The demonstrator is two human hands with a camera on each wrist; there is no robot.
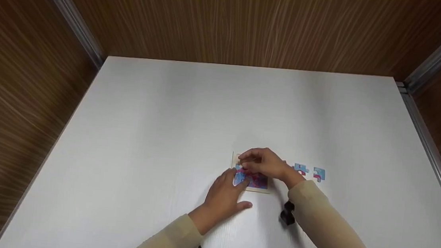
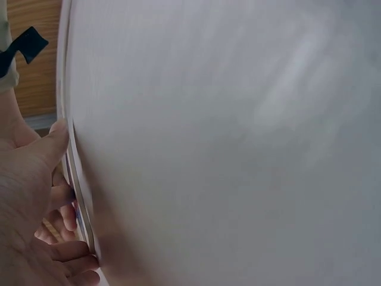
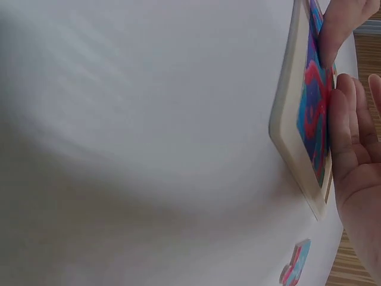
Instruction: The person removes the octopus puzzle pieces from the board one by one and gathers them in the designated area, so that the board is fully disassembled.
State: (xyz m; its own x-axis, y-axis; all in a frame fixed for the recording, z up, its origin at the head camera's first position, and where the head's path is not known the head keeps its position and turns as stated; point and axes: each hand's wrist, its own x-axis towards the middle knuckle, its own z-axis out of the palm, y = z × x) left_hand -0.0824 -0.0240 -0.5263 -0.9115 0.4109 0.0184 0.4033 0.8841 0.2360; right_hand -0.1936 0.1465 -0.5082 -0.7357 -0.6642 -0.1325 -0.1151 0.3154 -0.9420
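Observation:
A small jigsaw puzzle (image 1: 259, 181) in blue, pink and purple lies in a pale wooden tray (image 1: 252, 190) on the white table. My left hand (image 1: 223, 196) rests at the tray's left side, fingers extended, with fingertips touching the puzzle and its edge. Over the upper part of the tray is my right hand (image 1: 265, 163), its fingers bent down and thumb near the fingertips. Whether a piece sits between them is hidden. In the right wrist view, the right hand (image 3: 360, 161) lies close against the puzzle face (image 3: 312, 101).
Loose puzzle pieces lie right of the tray: a blue-and-pink piece (image 1: 300, 168) and a corner-like piece (image 1: 319, 174). Another is partly behind the right wrist. Brown wood-grain panels (image 1: 229, 21) stand behind and beside the white table (image 1: 144, 133).

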